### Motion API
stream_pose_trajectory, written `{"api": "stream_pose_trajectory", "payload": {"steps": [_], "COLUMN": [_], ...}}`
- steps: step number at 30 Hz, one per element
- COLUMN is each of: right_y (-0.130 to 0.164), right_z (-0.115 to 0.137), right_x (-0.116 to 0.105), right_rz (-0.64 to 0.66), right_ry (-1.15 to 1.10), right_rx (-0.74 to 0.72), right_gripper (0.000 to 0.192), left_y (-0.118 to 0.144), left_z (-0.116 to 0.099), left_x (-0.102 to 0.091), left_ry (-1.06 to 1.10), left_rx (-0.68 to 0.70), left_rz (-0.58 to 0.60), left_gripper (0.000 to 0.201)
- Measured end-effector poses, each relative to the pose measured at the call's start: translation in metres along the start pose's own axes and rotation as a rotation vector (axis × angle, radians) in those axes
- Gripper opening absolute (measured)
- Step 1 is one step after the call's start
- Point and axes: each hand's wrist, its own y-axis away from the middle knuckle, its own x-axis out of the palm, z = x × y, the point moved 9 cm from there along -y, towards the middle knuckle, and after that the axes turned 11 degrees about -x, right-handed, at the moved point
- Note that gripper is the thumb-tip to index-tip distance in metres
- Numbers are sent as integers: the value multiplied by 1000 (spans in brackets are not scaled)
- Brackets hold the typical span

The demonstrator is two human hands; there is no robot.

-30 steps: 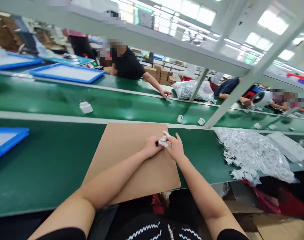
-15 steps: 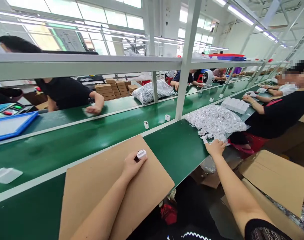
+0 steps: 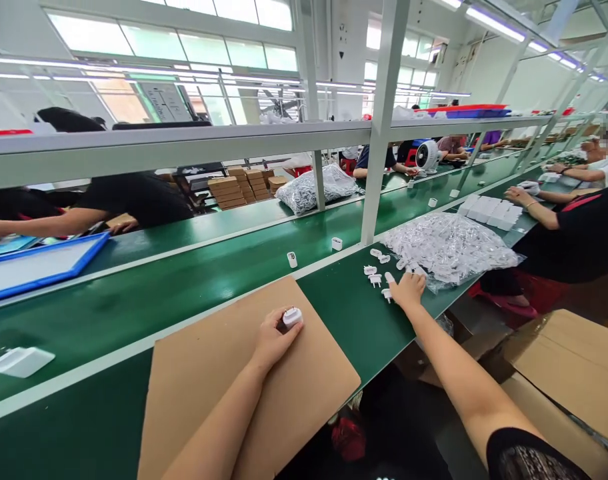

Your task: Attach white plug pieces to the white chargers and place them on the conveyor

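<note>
My left hand (image 3: 271, 338) rests on a brown cardboard sheet (image 3: 224, 387) and holds a small white plug part (image 3: 292, 316) between its fingertips. My right hand (image 3: 407, 289) reaches right across the green table, fingers down among several loose white plug pieces (image 3: 377, 273) at the near edge of a heap of bagged white parts (image 3: 447, 245). Whether that hand grips one of them is hidden by its fingers.
A white frame post (image 3: 379, 127) rises from the table by the heap. The green conveyor belt (image 3: 184, 273) carries small white parts (image 3: 292, 259) and a white charger (image 3: 21, 361). Co-workers sit across it and at the right. Open cardboard boxes (image 3: 564, 373) stand beside me.
A second ago both hands worked one white part over the cardboard. My right hand let go, reached right to the heap, and has now pulled slightly back among loose pieces; the left keeps the part.
</note>
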Motion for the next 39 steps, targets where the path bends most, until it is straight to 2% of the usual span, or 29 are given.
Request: {"api": "stream_pose_trajectory", "payload": {"steps": [1, 3, 6, 9, 11, 12, 14, 17, 19, 23, 25, 27, 29, 30, 32, 33, 35, 37, 39], "right_y": [-9, -25, -37, -32, -28, -27, -23, -13, -4, 10, 10, 6, 5, 7, 16, 22, 35, 45, 48], "right_z": [-6, -6, 12, 40, 67, 83, 113, 142, 157, 177, 177, 177, 182, 186, 197, 203, 215, 224, 226], "right_x": [-1, 0, 10, 13, 8, 8, 18, 37, 42, 44, 44, 41, 37, 36, 39, 44, 57, 66, 71], "right_rz": [5, 25, 69, 48, -4, 4, 101, 260, 252, 192, 166, 107, 22, -9, 3, 45, 175, 289, 366], "right_ry": [1, -4, -12, 12, 52, 74, 110, 116, 85, 7, -50, -171, -353, -455, -643, -725, -850, -911, -960], "right_rx": [83, 154, 130, 84, -19, -97, -235, -305, -345, -462, -491, -521, -585, -630, -710, -734, -757, -754, -698], "right_gripper": [75, 71, 65, 73, 71, 67, 60, 49, 44, 45, 41, 36, 32, 32, 31, 31, 31, 33, 38], "left_y": [0, 2, 3, -4, -18, -29, -56, -99, -122, -144, -144, -139, -140, -144, -157, -164, -175, -180, -179], "left_z": [-1, -4, -1, 5, 9, 12, 17, 30, 40, 49, 49, 45, 28, 17, 2, 0, 5, 6, -1], "left_x": [0, 0, -1, 2, -6, -17, -52, -101, -126, -152, -156, -156, -146, -134, -102, -87, -67, -61, -61], "left_ry": [26, 68, 118, 198, 192, 165, 83, -14, -82, -182, -218, -254, -325, -370, -430, -436, -406, -373, -345], "left_rx": [10, 26, -53, -202, -285, -314, -356, -433, -492, -554, -564, -553, -406, -293, -137, -126, -212, -269, -254], "left_rz": [0, 1, -11, 103, 151, 122, -28, -229, -335, -475, -551, -663, -735, -711, -549, -452, -329, -312, -325], "left_gripper": [42, 41, 45, 49, 49, 48, 48, 44, 40, 38, 49, 68, 81, 84, 91, 95, 93, 74, 59]}}
